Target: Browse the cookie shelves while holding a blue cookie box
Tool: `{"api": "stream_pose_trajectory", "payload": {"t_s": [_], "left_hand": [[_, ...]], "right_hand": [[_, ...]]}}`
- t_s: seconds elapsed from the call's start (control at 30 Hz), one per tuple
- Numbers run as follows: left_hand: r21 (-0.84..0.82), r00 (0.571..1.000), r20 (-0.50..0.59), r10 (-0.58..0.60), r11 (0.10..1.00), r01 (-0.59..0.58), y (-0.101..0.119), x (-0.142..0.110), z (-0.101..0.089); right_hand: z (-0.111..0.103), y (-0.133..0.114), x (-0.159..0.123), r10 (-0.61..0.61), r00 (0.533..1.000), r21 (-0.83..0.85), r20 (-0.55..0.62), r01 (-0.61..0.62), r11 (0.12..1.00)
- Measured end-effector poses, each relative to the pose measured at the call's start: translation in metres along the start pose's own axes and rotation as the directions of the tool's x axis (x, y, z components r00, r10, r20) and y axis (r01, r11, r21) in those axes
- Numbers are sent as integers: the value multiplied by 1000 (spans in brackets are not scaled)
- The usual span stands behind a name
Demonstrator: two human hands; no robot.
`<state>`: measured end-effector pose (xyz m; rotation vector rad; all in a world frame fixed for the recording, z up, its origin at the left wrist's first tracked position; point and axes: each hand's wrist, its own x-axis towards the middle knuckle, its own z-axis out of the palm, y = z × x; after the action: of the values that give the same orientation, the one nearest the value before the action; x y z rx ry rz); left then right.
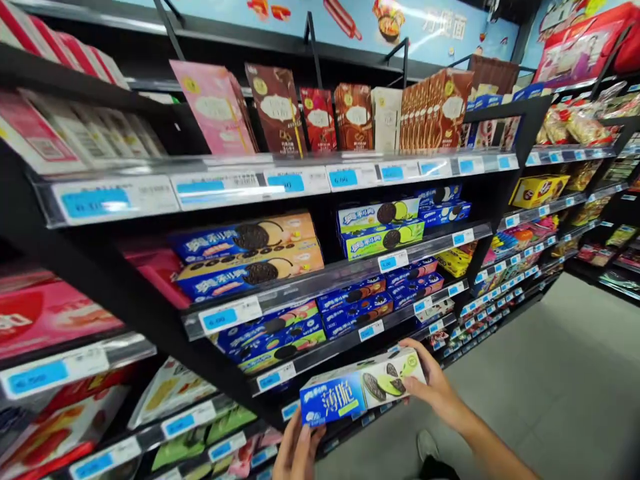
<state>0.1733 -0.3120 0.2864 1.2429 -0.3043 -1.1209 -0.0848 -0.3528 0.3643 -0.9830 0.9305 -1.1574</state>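
Both hands are partly closed around the box (363, 392), one at each end. The right hand (429, 383) lays its thumb on the box's front near the right end, its other fingers curling round the top corner; its forearm slants up to the box from the lower right. The left hand (299, 450) comes up from below, fingers pointing up and bent against the box's lower left end. The box is held between them, long side across, its right end slightly higher.

Just above and behind the box runs the edge of a shelf (369, 331); whether they touch, I cannot tell. Stacked packs (353, 310) sit above the box on that shelf. Right of the box, beyond the right forearm, lies open floor (565, 373); a shoe (427, 445) shows below it.
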Motion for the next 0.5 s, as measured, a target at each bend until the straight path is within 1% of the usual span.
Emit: {"api": "stream_pose_trajectory", "payload": {"t_s": [0.07, 0.1, 0.17, 0.23, 0.33, 0.4, 0.5], "left_hand": [[-64, 996, 51, -74, 995, 77, 2, -9, 5], [-81, 990, 96, -103, 990, 111, 3, -15, 7], [-91, 971, 190, -148, 982, 167, 4, -26, 12], [-104, 953, 243, -179, 972, 209, 2, -36, 16], [-153, 955, 234, -182, 963, 221, -6, -45, 16], [-191, 958, 225, -181, 956, 225, -10, -47, 15], [-238, 954, 214, -209, 936, 259, -13, -48, 11]], "right_hand": [[-3, 2, -4, -7, 1000, 15, -18, 7, 1000], [-4, 3, -7, -8, 1000, 22, -27, 9, 1000], [-5, 8, -11, -4, 999, 35, -38, 5, 999], [-5, 15, -15, 9, 999, 42, -44, -8, 999], [-4, 26, -20, 42, 998, 31, -42, -41, 999], [-2, 32, -21, 70, 997, 16, -36, -69, 997], [2, 36, -20, 102, 994, -7, -33, -102, 995]]}}
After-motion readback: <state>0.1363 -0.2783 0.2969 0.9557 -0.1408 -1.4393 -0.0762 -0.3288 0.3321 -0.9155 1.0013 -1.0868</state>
